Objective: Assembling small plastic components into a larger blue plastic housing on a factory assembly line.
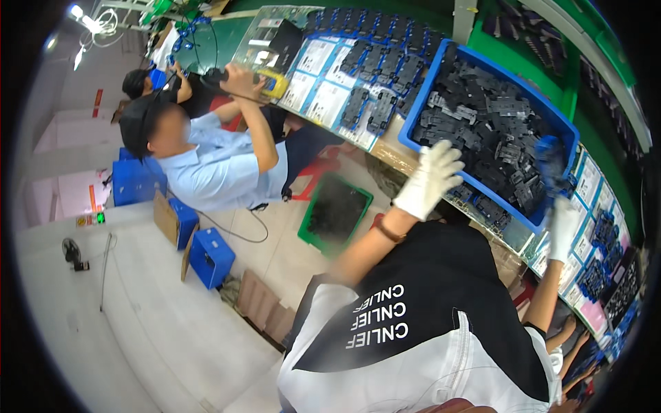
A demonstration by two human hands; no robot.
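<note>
My left hand (430,180), in a white glove, hovers by the near left rim of a blue plastic bin (475,180). Its fingers are spread and nothing is in them. The bin is heaped with black moulded plastic parts (496,124) that look like small vehicle chassis. At the bin's right end my right hand (564,224), also gloved in white, grips a blue plastic part (549,165) held up over the rim. Motion blurs that part, so its exact shape cannot be made out.
Left of the bin, rows of blue-and-black assemblies (382,62) lie on white printed sheets (329,102). More blue assemblies (602,234) stand to the right. A co-worker in light blue (220,165) holds a yellow tool (274,84). A green crate (336,213) sits on the floor.
</note>
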